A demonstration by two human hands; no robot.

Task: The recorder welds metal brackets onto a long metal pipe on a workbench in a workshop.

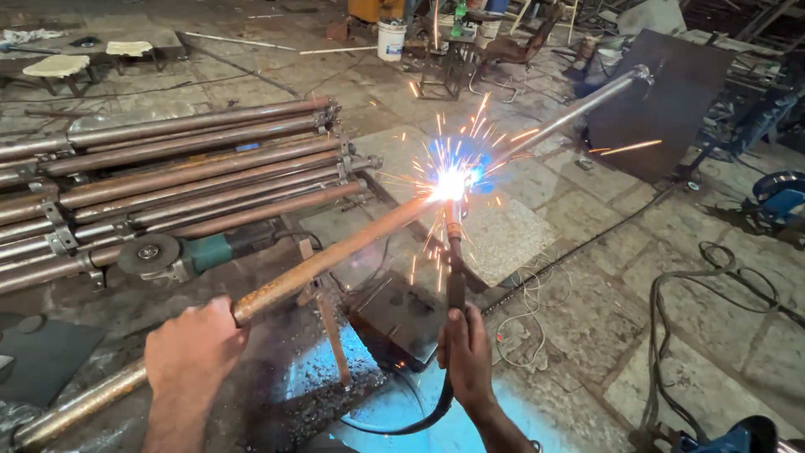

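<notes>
Head view shows us the long rusty pipe [335, 256] running from the lower left corner up toward the upper right, resting on a small metal stand [323, 306] about midway. Where it meets a second, greyer pipe [570, 113], a bright blue-white welding arc [450, 183] burns and sparks fly out on all sides. Our left hand [194, 351] is wrapped fully around the rusty pipe low down, fingers closed over its top. Our right hand [466, 359] is clenched around the dark handle of the electrode holder [455, 281], which stands nearly upright with its rod tip touching the joint at the arc; a black cable [419, 419] loops down from the handle below the wrist.

Just left of the stand lies an angle grinder [189, 254] with a teal body, disc facing up, beside a stack of rusty pipes [184, 168] laid side by side. A dark steel plate [662, 101] leans near the far end of the grey pipe. A white bucket [391, 39] stands farther back on the stone floor [587, 285], and more cables [713, 277] trail at the right.
</notes>
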